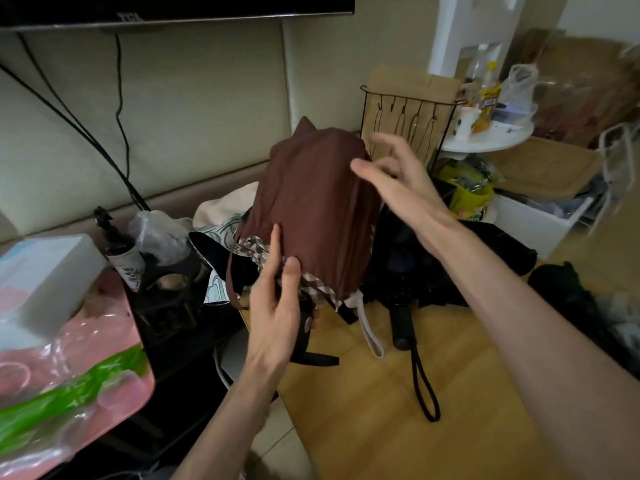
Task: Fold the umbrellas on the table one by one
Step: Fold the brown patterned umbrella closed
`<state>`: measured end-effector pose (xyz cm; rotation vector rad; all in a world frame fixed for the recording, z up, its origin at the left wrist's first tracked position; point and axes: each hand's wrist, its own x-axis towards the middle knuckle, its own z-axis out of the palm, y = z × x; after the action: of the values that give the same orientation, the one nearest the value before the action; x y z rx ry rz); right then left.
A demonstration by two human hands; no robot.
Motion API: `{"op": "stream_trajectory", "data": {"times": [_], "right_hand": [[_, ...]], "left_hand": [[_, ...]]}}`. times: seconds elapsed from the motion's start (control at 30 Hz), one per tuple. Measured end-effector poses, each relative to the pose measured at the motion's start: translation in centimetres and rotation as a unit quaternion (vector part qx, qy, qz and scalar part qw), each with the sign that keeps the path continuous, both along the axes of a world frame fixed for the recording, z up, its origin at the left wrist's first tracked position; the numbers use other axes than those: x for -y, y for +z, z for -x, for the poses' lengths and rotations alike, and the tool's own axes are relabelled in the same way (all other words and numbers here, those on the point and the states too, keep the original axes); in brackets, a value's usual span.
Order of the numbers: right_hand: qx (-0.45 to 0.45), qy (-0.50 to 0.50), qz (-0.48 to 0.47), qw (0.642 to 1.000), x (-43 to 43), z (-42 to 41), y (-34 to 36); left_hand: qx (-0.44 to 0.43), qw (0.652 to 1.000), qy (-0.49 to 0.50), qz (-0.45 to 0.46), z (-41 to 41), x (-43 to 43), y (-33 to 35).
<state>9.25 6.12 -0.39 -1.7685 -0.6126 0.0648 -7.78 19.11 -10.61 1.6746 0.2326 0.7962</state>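
Now the left hand [277, 306] holds the brown umbrella [311, 202] at its bottom, upright over the left edge of the counter [381, 427]. The right hand [398, 181] is open, with its fingers spread, by the top. A black umbrella [415, 271] lies just beside.

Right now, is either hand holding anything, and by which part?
Left hand grips the brown umbrella at its lower end, at the checked hem. Right hand is open by the upper canopy, holding nothing.

TV [173, 8] top | wire rack [408, 109] back | pink bag [86, 375] L | white box [45, 271] L
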Motion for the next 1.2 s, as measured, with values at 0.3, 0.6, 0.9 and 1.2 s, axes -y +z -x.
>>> {"op": "stream_trajectory", "data": {"times": [0.3, 0.6, 0.9, 1.2], "right_hand": [[0.019, -0.010, 0.073, 0.997, 7.8, -2.3, -2.2], [-0.038, 0.041, -0.028, 0.998, 11.2, 0.0, -2.6], [-0.225, 0.043, -0.085, 0.970, 11.1, 1.3, -4.5], [-0.281, 0.052, -0.154, 0.946, 9.6, 1.7, -4.6]], "left_hand": [[0.003, 0.999, -0.012, -0.032, -0.1, -2.1, 0.9], [-0.017, 0.998, -0.036, -0.058, -1.5, -3.2, 0.1], [0.000, 0.999, -0.036, -0.011, -1.8, -2.5, 0.2], [0.006, 1.000, 0.008, -0.029, -2.2, -2.7, -0.5]]}}
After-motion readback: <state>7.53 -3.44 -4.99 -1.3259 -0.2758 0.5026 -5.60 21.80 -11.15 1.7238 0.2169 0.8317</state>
